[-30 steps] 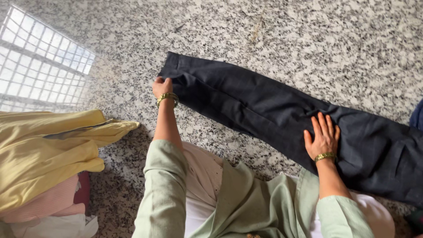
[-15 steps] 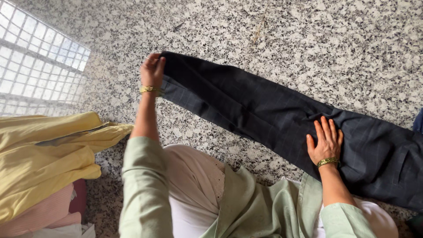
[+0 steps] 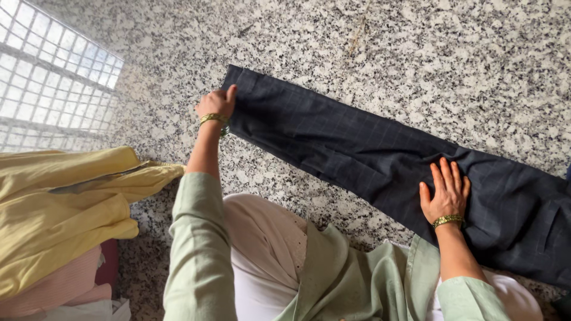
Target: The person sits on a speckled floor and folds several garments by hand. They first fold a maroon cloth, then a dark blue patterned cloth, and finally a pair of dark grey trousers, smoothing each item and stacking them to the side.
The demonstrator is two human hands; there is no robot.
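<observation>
Dark navy checked trousers [image 3: 357, 148] lie flat on a speckled granite floor [image 3: 416, 53], the leg hem at upper left and the wider part running off to the right. My left hand [image 3: 217, 104] grips the hem edge with curled fingers; a gold bangle circles the wrist. My right hand [image 3: 445, 193] rests flat, fingers spread, on the thigh part of the trousers, also with a gold bangle. Both arms wear pale green sleeves.
A yellow garment [image 3: 65, 202] lies on a pile of pink and white clothes [image 3: 59, 291] at lower left. A bright patch of window-grid light [image 3: 47, 89] falls on the floor at upper left. My lap with green and cream cloth fills the bottom centre.
My left hand slid along the hem toward its far corner, then came back to the near corner and gripped it. My right hand stayed pressed flat on the trousers.
</observation>
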